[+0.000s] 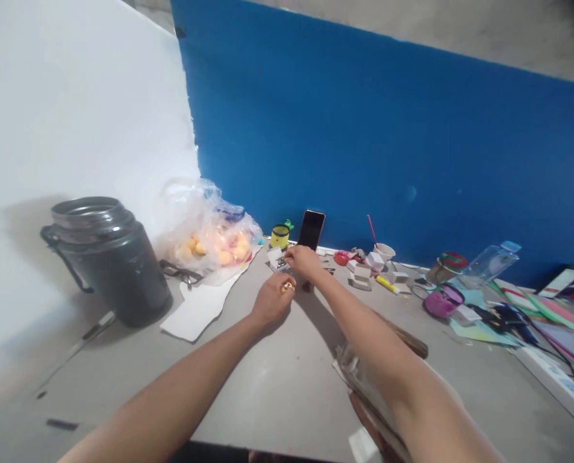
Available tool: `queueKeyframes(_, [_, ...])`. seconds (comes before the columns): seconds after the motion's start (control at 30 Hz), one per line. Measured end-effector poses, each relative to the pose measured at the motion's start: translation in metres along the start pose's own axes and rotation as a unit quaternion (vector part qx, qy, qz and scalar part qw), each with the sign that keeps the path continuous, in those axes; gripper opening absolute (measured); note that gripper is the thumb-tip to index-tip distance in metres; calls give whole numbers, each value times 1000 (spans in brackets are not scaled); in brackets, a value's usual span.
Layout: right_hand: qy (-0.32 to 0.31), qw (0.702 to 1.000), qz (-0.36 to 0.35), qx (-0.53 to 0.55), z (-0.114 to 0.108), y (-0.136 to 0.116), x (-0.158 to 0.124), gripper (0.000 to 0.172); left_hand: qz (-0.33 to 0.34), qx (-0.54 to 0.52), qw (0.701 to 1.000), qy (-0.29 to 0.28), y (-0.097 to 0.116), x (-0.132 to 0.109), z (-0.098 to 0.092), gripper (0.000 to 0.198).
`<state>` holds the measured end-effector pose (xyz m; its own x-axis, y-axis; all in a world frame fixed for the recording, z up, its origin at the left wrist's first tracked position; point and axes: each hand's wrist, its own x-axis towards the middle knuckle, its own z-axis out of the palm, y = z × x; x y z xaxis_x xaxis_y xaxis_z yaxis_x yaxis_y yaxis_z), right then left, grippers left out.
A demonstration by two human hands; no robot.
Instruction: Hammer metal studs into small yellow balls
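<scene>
My left hand [270, 303] is closed around a small orange-gold object [287, 287] that shows at the thumb side; its kind is not clear. Just beyond it, my right hand [304, 262] reaches to a small white paper box [272, 257] with its fingers pinched together. Small dark, shiny pieces [281, 262] lie in the box, close to those fingertips. Whatever is between the right fingers is too small to tell. Behind the hands a dark phone [312, 229] leans upright, and a yellow cup-like container [280, 236] stands left of it.
At left stand a large dark flask [108, 263] and a clear plastic bag [195, 218] of orange-yellow fruit, beside white paper [195, 312]. Small white boxes [361, 275], a white cup [384, 251], a purple pouch [442, 302] and a power strip [555, 382] are on the right.
</scene>
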<state>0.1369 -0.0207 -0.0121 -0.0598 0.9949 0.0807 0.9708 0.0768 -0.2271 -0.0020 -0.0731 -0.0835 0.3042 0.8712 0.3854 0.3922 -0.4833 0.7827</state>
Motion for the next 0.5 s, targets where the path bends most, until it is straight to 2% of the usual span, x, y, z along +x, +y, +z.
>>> queueKeyframes(0.2, [-37, 998, 26, -44, 11, -19, 27, 18, -33, 24, 999, 13, -5, 6, 0, 16])
queueKeyframes(0.5, [-27, 998, 23, -59, 10, -11, 27, 23, -56, 30, 998, -3, -4, 6, 4, 16])
